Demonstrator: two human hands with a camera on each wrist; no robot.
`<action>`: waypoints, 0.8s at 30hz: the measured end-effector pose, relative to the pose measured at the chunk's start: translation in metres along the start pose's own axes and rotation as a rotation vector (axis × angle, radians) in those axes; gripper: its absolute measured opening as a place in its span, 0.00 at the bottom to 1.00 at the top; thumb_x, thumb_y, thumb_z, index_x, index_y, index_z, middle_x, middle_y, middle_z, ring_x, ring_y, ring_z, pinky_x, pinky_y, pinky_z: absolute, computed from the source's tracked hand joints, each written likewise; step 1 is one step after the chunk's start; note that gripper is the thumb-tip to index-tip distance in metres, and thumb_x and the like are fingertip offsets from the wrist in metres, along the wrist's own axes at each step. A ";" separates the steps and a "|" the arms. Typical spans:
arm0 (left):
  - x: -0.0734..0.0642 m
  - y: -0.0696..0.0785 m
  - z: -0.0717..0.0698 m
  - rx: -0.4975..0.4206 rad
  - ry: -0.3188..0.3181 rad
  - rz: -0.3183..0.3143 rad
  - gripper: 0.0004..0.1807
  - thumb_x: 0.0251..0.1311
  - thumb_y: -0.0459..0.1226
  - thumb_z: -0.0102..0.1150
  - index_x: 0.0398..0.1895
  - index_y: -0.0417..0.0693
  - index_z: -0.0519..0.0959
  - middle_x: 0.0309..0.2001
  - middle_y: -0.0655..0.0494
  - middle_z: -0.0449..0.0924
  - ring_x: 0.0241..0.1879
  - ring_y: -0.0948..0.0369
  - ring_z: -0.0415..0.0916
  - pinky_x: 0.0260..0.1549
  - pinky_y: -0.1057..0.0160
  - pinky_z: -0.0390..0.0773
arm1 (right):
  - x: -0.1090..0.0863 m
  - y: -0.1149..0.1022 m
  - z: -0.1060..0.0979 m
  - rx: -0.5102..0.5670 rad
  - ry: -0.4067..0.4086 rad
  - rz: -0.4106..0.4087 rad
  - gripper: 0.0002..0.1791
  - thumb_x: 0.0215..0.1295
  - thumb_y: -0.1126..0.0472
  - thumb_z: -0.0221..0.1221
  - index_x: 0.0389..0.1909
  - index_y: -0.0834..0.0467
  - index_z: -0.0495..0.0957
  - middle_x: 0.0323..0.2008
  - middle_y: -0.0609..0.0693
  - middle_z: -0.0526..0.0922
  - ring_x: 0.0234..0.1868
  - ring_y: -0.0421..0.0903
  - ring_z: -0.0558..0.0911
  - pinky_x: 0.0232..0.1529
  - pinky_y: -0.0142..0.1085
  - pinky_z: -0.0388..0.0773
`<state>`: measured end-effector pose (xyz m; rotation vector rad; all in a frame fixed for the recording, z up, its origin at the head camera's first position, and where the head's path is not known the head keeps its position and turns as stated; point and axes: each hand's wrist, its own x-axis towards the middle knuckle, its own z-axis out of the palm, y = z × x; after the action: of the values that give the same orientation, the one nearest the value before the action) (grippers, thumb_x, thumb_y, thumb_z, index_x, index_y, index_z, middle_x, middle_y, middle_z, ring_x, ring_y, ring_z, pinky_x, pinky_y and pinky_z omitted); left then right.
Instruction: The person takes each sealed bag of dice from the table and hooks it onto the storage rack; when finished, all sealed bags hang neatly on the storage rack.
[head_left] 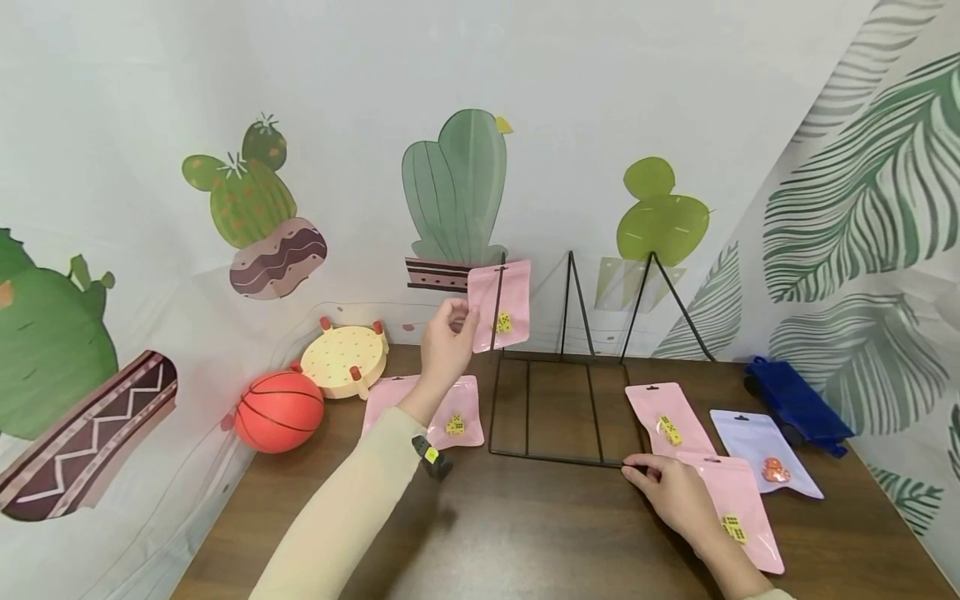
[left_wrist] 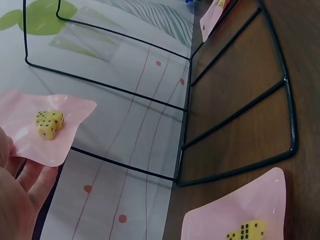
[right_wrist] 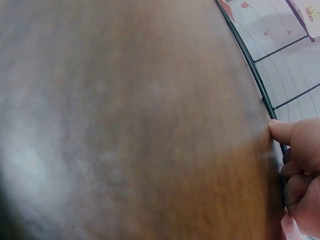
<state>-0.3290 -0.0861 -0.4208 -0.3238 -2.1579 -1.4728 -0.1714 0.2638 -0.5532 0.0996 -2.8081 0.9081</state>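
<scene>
My left hand (head_left: pixel 447 340) pinches the lower left edge of a pink zip pouch (head_left: pixel 516 287) with yellow dice (left_wrist: pixel 49 125) inside. The pouch hangs upright at the left upright of a black wire rack (head_left: pixel 555 456); a dark rod shows across its face in the head view. Whether the hanging hole is on the rod, I cannot tell. My right hand (head_left: pixel 675 493) pinches the front right corner of the rack's base, thumb on the wire (right_wrist: pixel 272 112). Beside that hand lies another pink pouch (head_left: pixel 753 500), partly covered by it.
Left of the rack lies a pink pouch (head_left: pixel 468 392) under my left forearm. A red basketball (head_left: pixel 279 412) and a yellow round stand (head_left: pixel 345 358) sit farther left. On the right are a pink pouch (head_left: pixel 671 396), a white pouch (head_left: pixel 738 429) and a blue wheeled board (head_left: pixel 802 404).
</scene>
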 end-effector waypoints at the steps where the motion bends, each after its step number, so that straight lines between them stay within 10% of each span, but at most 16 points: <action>1: 0.001 -0.001 0.000 0.002 0.000 -0.006 0.10 0.74 0.42 0.62 0.46 0.44 0.80 0.41 0.53 0.89 0.36 0.57 0.84 0.41 0.54 0.80 | 0.000 0.000 0.000 -0.001 -0.001 0.000 0.08 0.66 0.54 0.71 0.43 0.51 0.90 0.16 0.38 0.67 0.18 0.37 0.64 0.21 0.34 0.61; 24: -0.013 -0.013 -0.021 0.104 -0.069 -0.041 0.09 0.73 0.44 0.63 0.46 0.51 0.82 0.42 0.57 0.86 0.39 0.59 0.84 0.41 0.56 0.82 | 0.000 -0.001 0.000 0.001 0.005 -0.009 0.08 0.66 0.55 0.71 0.43 0.52 0.90 0.16 0.38 0.67 0.18 0.37 0.64 0.20 0.34 0.61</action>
<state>-0.3184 -0.1089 -0.4319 -0.2998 -2.2988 -1.3841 -0.1712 0.2635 -0.5525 0.1098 -2.8006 0.9073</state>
